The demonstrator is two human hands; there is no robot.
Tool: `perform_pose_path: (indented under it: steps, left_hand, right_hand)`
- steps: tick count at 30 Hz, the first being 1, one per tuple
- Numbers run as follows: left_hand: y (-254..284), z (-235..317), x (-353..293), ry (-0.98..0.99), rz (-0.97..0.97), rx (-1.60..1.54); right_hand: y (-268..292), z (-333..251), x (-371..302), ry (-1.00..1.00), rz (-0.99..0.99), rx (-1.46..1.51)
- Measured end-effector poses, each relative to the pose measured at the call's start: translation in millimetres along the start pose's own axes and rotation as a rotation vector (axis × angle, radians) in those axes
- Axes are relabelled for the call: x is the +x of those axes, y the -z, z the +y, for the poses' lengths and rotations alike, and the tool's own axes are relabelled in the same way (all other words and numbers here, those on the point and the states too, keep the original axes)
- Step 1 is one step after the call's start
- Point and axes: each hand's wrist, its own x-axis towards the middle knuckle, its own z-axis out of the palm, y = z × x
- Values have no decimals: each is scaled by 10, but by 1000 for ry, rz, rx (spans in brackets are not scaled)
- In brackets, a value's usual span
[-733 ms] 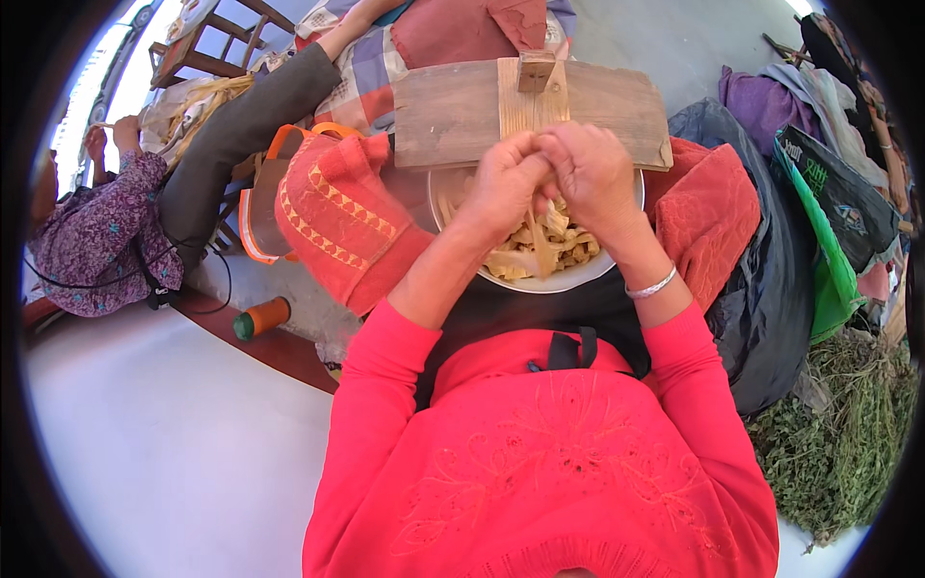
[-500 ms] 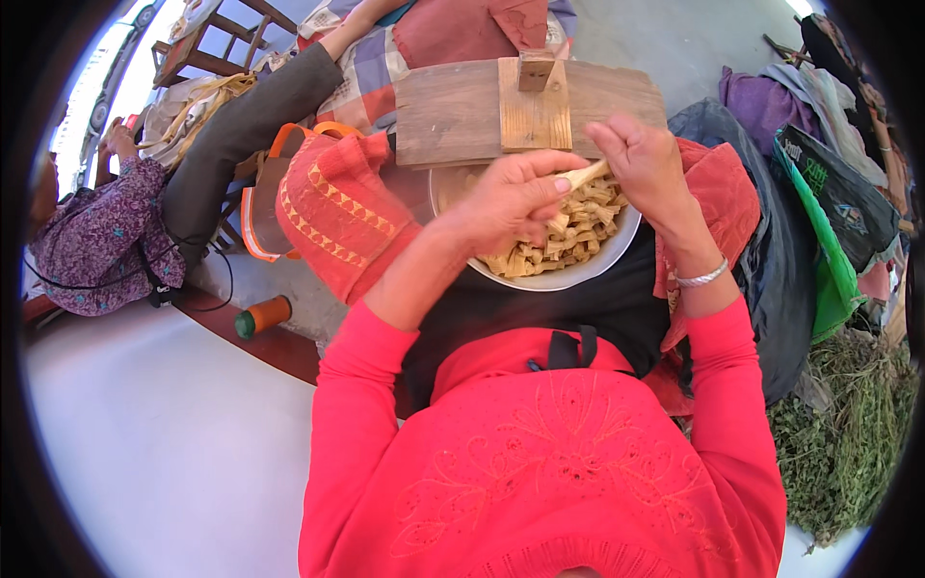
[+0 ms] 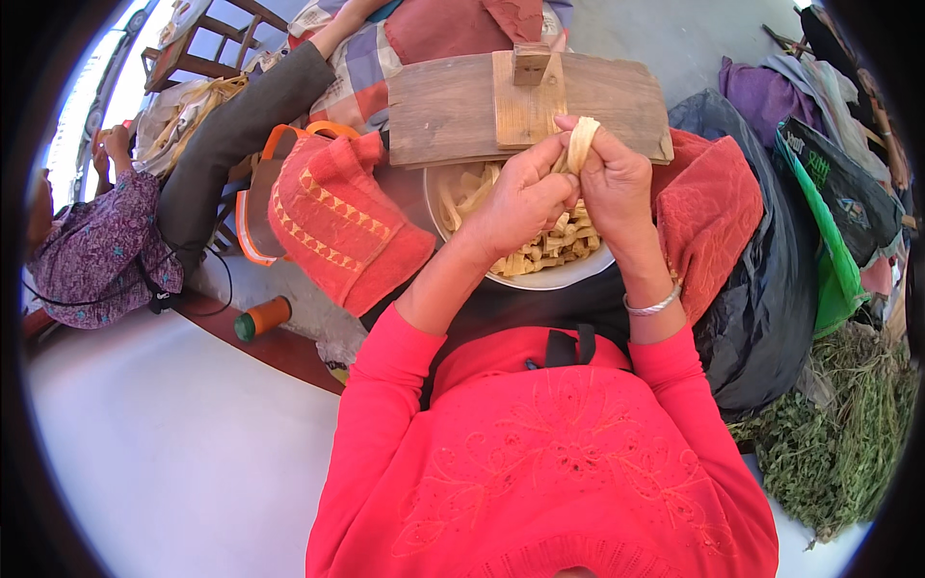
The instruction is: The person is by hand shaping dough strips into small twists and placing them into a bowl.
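Over a white basin (image 3: pixel 545 281) in my lap, both my hands work at a pale yellow, flat fibrous strip (image 3: pixel 581 144), bent into a loop that stands above the fingers. My left hand (image 3: pixel 525 196) pinches its lower part, thumb and fingers closed. Close beside it, my right hand (image 3: pixel 620 183) is closed around the loop's base. Several folded pieces of the same yellow material (image 3: pixel 549 252) lie in the basin, partly hidden by my hands. A wooden board (image 3: pixel 438 111) with an upright block (image 3: pixel 530 64) covers the basin's far edge.
Red cloths lie left (image 3: pixel 349 217) and right (image 3: pixel 711 212) of the basin. On the right are a black plastic bag (image 3: pixel 761 318) and dried green plants (image 3: pixel 838 433). A thread spool (image 3: pixel 263 318) is at left. Another person's dark sleeve (image 3: pixel 241 125) and a person in purple (image 3: pixel 101 246) are further left.
My hands have come together, with the right moving left and slightly down. The strip, stretched between them before, now forms an upright loop. The left red cloth has shifted a little.
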Motion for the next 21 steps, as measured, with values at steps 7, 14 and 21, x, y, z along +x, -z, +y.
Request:
perform_pose_path:
  steps: [7, 14, 21]
  left_hand:
    - [266, -314, 115, 102, 47, -29]
    - [140, -328, -33, -565, 341, 1548]
    - [192, -582, -96, -713, 302, 1187]
  right_hand:
    - [1, 28, 26, 266, 22, -563]
    - [92, 441, -243, -346, -268, 40]
    - [105, 261, -341, -890, -401, 1031]
